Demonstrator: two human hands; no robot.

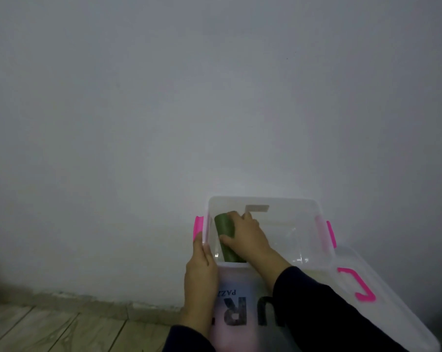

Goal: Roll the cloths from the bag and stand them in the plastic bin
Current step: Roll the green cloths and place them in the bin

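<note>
While our right hand (248,237) grips 1 green rolled cloth (226,237) inside the plastic bin (265,200) and our left hand (201,273) holds its rim, releasing it tilted could topple it.

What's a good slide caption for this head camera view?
Right hand stands a green rolled cloth in the plastic bin.
</note>
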